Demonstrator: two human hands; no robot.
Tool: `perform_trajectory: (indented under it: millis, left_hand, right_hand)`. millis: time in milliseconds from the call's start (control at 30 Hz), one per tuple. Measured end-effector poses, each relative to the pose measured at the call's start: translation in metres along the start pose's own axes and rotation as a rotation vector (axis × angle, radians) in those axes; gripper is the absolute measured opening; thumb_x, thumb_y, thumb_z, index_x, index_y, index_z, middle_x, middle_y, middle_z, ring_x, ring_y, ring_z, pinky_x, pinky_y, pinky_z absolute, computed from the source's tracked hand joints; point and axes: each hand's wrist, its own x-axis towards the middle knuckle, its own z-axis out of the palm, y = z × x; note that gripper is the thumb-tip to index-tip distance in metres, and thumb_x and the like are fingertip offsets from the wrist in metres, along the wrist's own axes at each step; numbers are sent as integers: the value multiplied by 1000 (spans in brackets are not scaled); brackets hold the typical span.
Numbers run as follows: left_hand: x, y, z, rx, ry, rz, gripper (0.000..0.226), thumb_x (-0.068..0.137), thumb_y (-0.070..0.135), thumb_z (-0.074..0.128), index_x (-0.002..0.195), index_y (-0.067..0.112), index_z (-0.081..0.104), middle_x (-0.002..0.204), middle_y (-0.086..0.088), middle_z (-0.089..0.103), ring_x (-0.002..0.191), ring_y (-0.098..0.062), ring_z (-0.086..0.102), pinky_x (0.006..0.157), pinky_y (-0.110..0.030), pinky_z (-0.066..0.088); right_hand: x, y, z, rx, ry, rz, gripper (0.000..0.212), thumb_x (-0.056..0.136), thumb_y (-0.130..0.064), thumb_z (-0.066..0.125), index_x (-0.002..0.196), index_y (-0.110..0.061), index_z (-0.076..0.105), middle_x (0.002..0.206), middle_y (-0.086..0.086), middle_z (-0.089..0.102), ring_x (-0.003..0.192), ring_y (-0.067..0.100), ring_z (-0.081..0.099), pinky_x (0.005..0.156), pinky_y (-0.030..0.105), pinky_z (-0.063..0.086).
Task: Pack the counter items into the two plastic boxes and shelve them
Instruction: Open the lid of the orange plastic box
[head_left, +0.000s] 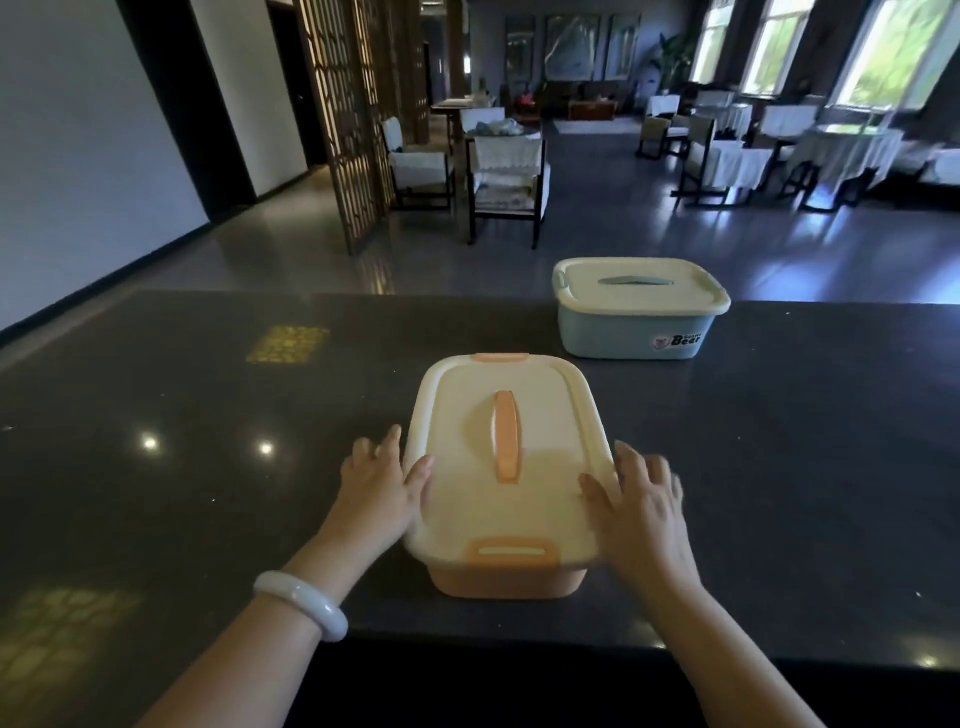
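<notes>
An orange plastic box (506, 579) with a cream lid (540, 426) and an orange handle stands on the dark counter (208, 467), close to the near edge. My left hand (382, 480) rests against the lid's left edge, thumb on top, fingers fairly straight. My right hand (641, 499) lies at the lid's right edge, thumb on the lid, its fingers blurred. A blue plastic box (636, 332) with a cream lid on it stands farther back to the right, near the counter's far edge.
No loose items show on the counter. Beyond it is a dim hall with chairs (506, 179), cloth-covered tables (852, 150), a wooden lattice screen (353, 119) and bright windows at the right.
</notes>
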Motion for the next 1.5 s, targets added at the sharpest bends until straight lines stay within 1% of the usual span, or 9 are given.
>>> perform_trajectory:
  millis: [100, 200, 300, 633, 1133, 1267, 1333, 1400, 1500]
  left_hand:
    - [6, 7, -4, 44, 138, 261, 63, 98, 52, 35, 152, 21, 23, 152, -1, 23, 140, -21, 21, 111, -41, 25]
    - [9, 7, 10, 39, 19, 408, 59, 100, 49, 35, 152, 23, 26, 160, 6, 12, 148, -13, 1, 117, -38, 7]
    - [11, 5, 19, -110, 1, 397, 56, 100, 43, 40, 151, 22, 31, 161, 8, 12, 147, -9, -6, 116, -29, -1]
    - [15, 8, 26, -158, 26, 349, 54, 99, 40, 44, 149, 23, 33, 161, 8, 13, 147, -9, -6, 111, -23, -6]
    - [13, 10, 18, -104, -75, 353, 56, 101, 41, 39, 152, 22, 27, 162, 5, 8, 148, -15, -11, 116, -33, -5]
    - [17, 11, 16, 8, -113, 352, 56, 100, 43, 38, 152, 23, 26, 161, 5, 9, 148, -17, -7, 119, -43, 4]
    - [25, 15, 12, 143, -80, 367, 54, 97, 47, 40, 147, 25, 34, 156, 4, 20, 147, -19, 5, 117, -53, 12]
    - [35, 24, 9, 203, -13, 388, 50, 94, 48, 43, 137, 23, 45, 147, 2, 32, 142, -20, 19, 115, -58, 16]
    - [53, 42, 12, 212, -13, 393, 54, 94, 51, 38, 138, 20, 42, 153, -2, 25, 145, -24, 13, 116, -59, 10]
  right_hand:
    - [-21, -12, 1, 32, 37, -244, 50, 85, -52, 58, 130, -30, 55, 123, -14, 48, 108, 5, 35, 97, 35, 38]
    - [-43, -19, 15, 57, -80, -418, 50, 76, -64, 58, 116, -34, 68, 123, -26, 52, 121, -2, 44, 115, 33, 20]
    - [-50, -20, 19, 77, -64, -429, 43, 71, -58, 71, 109, -39, 72, 127, -26, 54, 128, -8, 39, 119, 32, 5]
    - [-50, -24, 15, 172, -141, -383, 19, 71, -43, 78, 90, -42, 74, 109, -43, 58, 125, -19, 37, 118, 35, -3]
    - [-55, -22, 8, 286, -221, -449, 25, 72, -37, 79, 95, -39, 73, 106, -34, 65, 117, -11, 52, 116, 28, 3]
    - [-47, -27, -5, 328, -312, -308, 24, 75, -49, 68, 97, -42, 74, 104, -33, 66, 114, -10, 52, 111, 21, 23]
    - [-39, -29, -14, 400, -355, -225, 18, 80, -46, 68, 96, -41, 75, 99, -27, 70, 104, -8, 59, 94, 13, 41]
    - [-23, -34, -21, 388, -329, -186, 13, 84, -37, 70, 96, -40, 75, 95, -24, 71, 96, -7, 63, 80, 11, 46]
    - [14, -41, -23, 252, -274, -165, 15, 85, -38, 69, 98, -45, 72, 95, -27, 68, 97, 0, 60, 84, 24, 45]
